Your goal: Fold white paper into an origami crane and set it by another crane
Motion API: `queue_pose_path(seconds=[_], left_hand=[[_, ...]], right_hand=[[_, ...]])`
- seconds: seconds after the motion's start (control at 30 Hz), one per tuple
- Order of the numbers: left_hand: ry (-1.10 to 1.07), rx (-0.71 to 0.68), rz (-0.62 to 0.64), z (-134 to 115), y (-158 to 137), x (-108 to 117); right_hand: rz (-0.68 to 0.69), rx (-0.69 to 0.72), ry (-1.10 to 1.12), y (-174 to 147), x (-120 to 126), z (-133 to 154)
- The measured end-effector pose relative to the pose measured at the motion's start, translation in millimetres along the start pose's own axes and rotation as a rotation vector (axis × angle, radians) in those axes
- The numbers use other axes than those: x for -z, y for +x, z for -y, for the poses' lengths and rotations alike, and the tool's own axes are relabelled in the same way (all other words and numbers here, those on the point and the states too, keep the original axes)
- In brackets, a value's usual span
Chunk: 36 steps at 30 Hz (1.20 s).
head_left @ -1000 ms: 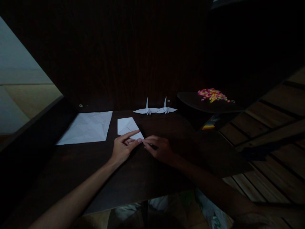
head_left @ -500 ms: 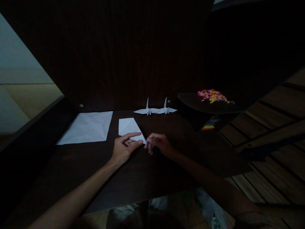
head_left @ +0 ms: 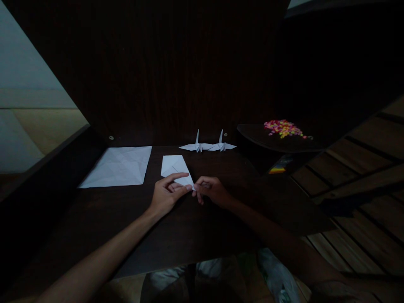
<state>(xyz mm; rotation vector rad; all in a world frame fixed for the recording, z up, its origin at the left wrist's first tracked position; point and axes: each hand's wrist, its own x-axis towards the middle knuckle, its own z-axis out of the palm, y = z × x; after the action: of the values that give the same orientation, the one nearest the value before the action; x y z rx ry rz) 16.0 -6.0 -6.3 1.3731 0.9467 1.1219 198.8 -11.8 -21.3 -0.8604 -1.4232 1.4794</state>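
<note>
Paper cranes [head_left: 206,147] block passage beyond the folded paper [head_left: 177,165]; the dark desk [head_left: 178,237] seems free towards its front.

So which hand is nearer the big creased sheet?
Left. The left hand is right of the creased sheet, apart from it, touching the folded paper; the right hand is farther right, at that paper's tip.

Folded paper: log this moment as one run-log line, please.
left hand: on folded paper | right hand: at its pointed tip | two paper cranes: beyond, on desk
</note>
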Motion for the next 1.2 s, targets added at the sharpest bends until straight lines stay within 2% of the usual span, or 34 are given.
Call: queue_pose_path(seconds=[0.33, 0.53, 0.73, 0.9, 1.2], left_hand=[[-0.021, 0.004, -0.018, 1.2, -0.7, -1.2], [-0.018, -0.013, 0.000, 1.3, -0.8, -1.5], [0.184, -0.150, 0.005, -1.1, -1.9, -0.2], [0.300, -0.207, 0.002, 5.0, 0.4, 3.7], [0.334, -0.248, 0.019, 11.6, 0.7, 5.9]], right_hand=[[0.029, -0.050, -0.034, 0.8, 0.4, 1.9], [-0.139, -0.010, -0.043, 1.6, 0.7, -1.0], [-0.214, -0.040, -0.106, 2.0, -0.2, 4.3], [-0.202, -0.111, -0.101, 2.2, 1.7, 0.8], [-0.121, -0.142, -0.027, 1.8, 4.8, -3.3]])
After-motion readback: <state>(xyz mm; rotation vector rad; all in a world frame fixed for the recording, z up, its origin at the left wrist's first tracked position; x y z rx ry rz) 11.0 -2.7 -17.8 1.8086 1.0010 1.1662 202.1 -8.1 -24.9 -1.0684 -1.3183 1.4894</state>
